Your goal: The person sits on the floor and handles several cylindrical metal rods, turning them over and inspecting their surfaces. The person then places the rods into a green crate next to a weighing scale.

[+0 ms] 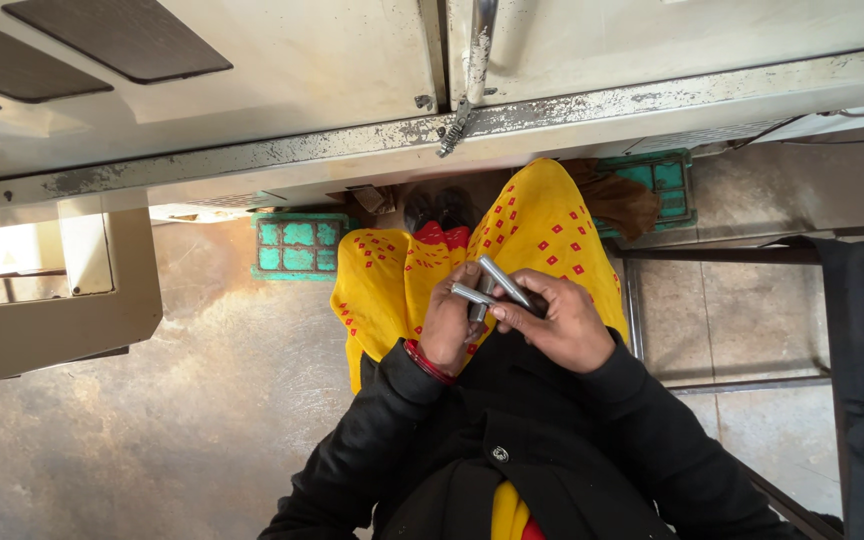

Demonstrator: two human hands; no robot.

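Black sleeves frame both hands over the lap. Closed around a short grey metal cylinder (505, 281), the right hand (560, 325) angles it up-left, seemingly to meet the second grey metal pin (471, 294) pinched in the left hand (449, 325) beside it, over yellow red-dotted cloth (542, 225).

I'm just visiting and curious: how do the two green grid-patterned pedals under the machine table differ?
The green grid pedal on the left lies fully in view on the stained floor, while the green grid pedal on the right is partly covered by a brown cloth. The left one sits nearer the camera, and the right one sits closer under the table edge. Both are rectangular, green and split into square cells.
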